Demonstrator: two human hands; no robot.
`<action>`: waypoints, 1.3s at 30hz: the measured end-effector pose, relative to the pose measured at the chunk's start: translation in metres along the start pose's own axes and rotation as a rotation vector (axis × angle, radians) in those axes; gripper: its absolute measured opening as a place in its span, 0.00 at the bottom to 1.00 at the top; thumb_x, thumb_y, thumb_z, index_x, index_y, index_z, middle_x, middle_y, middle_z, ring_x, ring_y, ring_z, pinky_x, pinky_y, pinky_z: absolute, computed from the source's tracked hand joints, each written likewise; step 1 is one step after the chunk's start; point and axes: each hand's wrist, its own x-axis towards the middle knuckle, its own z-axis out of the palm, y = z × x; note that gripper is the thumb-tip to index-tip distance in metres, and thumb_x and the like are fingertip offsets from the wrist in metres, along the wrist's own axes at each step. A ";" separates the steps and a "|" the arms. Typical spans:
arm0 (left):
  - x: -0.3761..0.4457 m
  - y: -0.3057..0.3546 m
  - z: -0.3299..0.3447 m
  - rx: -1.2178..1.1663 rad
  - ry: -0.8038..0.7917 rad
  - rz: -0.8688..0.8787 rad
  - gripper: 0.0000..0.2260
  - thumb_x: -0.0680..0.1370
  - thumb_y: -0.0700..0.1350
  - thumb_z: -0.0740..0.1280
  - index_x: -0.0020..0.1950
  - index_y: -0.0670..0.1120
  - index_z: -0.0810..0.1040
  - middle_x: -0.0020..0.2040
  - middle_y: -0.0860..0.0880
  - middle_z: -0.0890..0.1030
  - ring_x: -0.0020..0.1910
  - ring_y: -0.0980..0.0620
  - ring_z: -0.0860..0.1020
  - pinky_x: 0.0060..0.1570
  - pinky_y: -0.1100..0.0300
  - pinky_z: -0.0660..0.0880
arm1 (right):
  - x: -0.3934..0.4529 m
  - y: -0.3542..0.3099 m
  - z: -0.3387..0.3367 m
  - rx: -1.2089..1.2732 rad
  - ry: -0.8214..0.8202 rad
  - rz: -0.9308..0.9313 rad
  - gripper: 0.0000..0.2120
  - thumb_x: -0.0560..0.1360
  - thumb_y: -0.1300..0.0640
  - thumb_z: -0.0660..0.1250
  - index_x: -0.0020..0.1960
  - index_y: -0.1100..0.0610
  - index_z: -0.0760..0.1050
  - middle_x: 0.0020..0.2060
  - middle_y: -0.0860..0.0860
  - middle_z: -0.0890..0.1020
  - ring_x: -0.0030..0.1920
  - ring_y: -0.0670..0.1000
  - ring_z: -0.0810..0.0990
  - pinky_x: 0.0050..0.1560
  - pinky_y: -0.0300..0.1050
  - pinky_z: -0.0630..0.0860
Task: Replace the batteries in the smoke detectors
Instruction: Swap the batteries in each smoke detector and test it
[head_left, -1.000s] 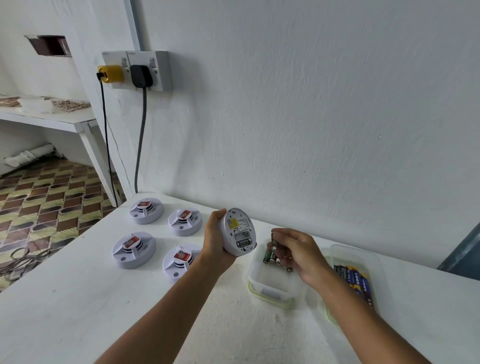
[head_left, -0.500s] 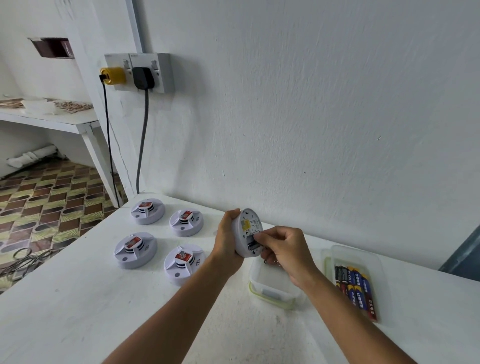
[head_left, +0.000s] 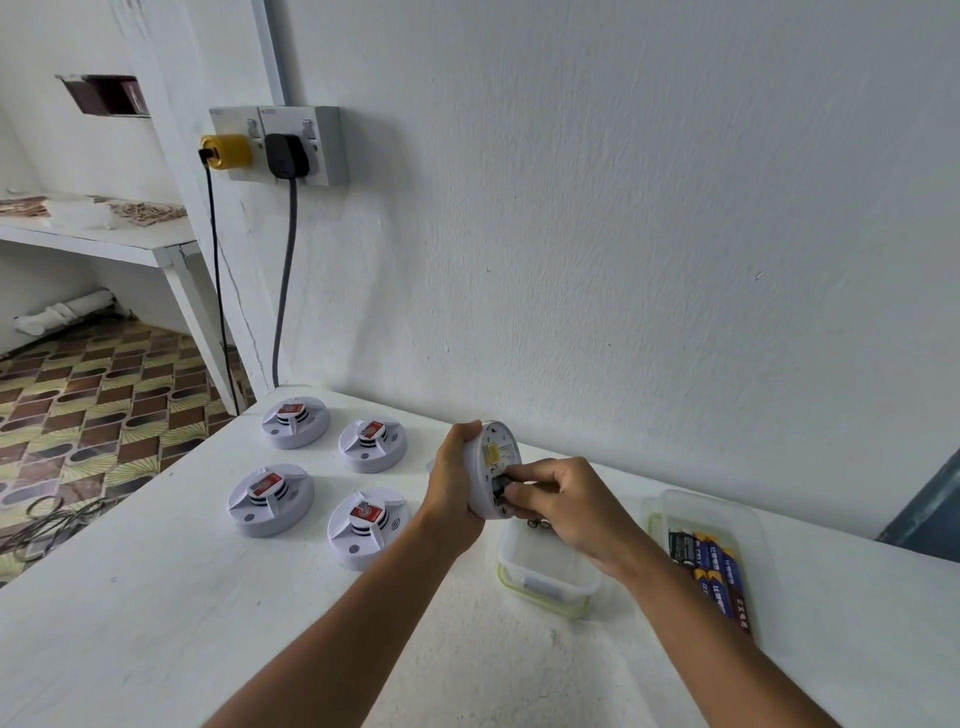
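— Head camera had both of your hands up over the white bench (head_left: 156, 623). Why was the round white plastic smoke detector (head_left: 493, 467) tipped on its edge like that?

— I held it in my left hand (head_left: 454, 488), fingers wrapped round its rim, so that its back with the yellow label faced my right hand (head_left: 566, 506). That way the battery bay was open to me.

— And the right hand?

— It was at the bay, thumb and forefinger pinching something small and dark against it, a battery I judged, with the other fingers curled over what looked like a couple more. How many, I could not tell.

— Why work just there?

— Directly below sat the clear plastic box with the green-trimmed rim (head_left: 545, 582), so anything I dropped would land in it. The clear plastic tub of blue-and-yellow batteries (head_left: 711, 566) lay just beside my right wrist.

— The rest?

— Four round white smoke detectors with red labels (head_left: 270, 496) lay face up on the bench, well to the left of my left hand.
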 end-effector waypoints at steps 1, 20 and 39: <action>0.000 0.000 0.001 -0.010 -0.002 -0.001 0.18 0.77 0.55 0.58 0.53 0.41 0.74 0.40 0.42 0.74 0.38 0.45 0.74 0.40 0.54 0.70 | 0.001 0.002 0.000 0.005 0.046 -0.009 0.12 0.73 0.59 0.73 0.56 0.55 0.82 0.44 0.51 0.86 0.43 0.47 0.84 0.42 0.37 0.75; 0.000 0.001 0.007 -0.140 -0.040 0.054 0.26 0.65 0.55 0.68 0.58 0.42 0.77 0.51 0.40 0.76 0.49 0.42 0.77 0.47 0.49 0.76 | 0.005 0.011 0.011 0.214 0.288 0.077 0.46 0.51 0.41 0.82 0.64 0.50 0.68 0.55 0.52 0.75 0.55 0.50 0.77 0.46 0.41 0.74; -0.009 0.017 0.009 -0.224 -0.302 -0.046 0.23 0.76 0.57 0.56 0.51 0.43 0.84 0.53 0.39 0.80 0.53 0.40 0.77 0.57 0.45 0.70 | 0.003 0.000 0.013 0.483 0.176 -0.035 0.35 0.63 0.51 0.78 0.67 0.47 0.68 0.56 0.52 0.81 0.54 0.53 0.82 0.43 0.42 0.77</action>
